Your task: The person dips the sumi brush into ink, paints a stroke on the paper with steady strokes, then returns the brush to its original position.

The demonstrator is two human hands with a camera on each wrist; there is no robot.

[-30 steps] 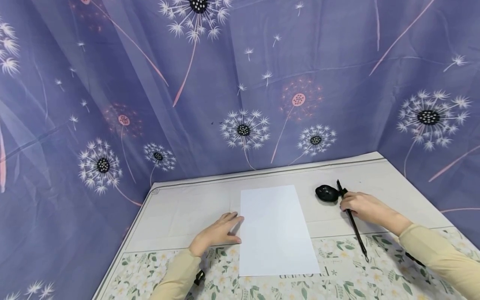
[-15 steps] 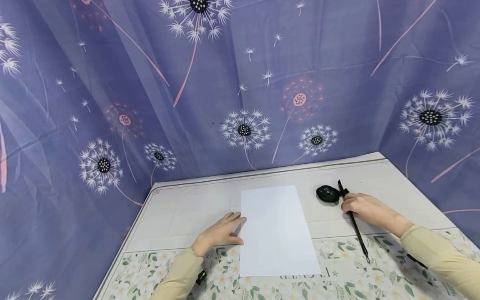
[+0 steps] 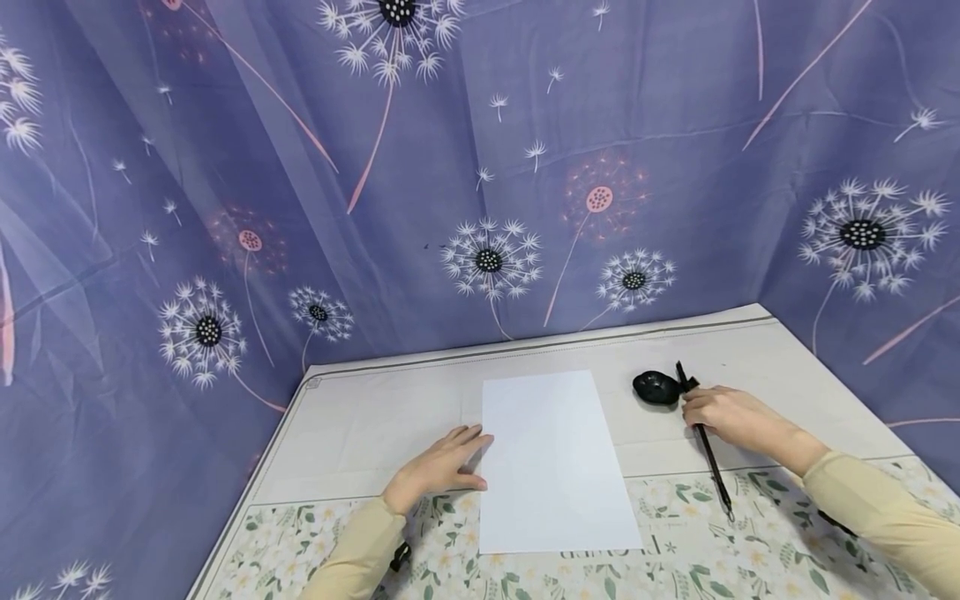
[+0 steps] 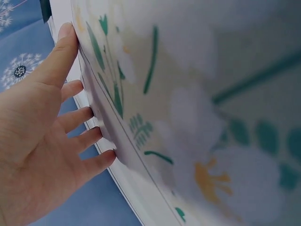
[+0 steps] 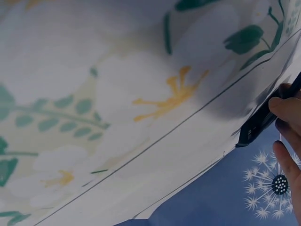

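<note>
A white sheet of paper (image 3: 555, 467) lies on the tablecloth in the head view. My left hand (image 3: 438, 467) rests at its left edge, fingers spread and thumb apart; the left wrist view shows the same left hand (image 4: 47, 122) with its fingers extended. On the right, my right hand (image 3: 723, 414) pinches the dark handle of a writing brush (image 3: 712, 467). The brush's dark tip points away, and a small loop ends its near side. Just left of the tip sits a glossy black ink dish (image 3: 656, 387). In the right wrist view, the right fingers (image 5: 287, 110) bend at a black piece.
The tablecloth (image 3: 390, 400) is plain white at the back and flower-printed at the front. A purple dandelion curtain (image 3: 405, 283) hangs behind the table and along both sides. Dark straps (image 3: 401, 557) show under the left sleeve.
The looped end of the brush has shifted slightly left and away in the last half second. Both hands stay almost in place, and the paper and dish have not moved.
</note>
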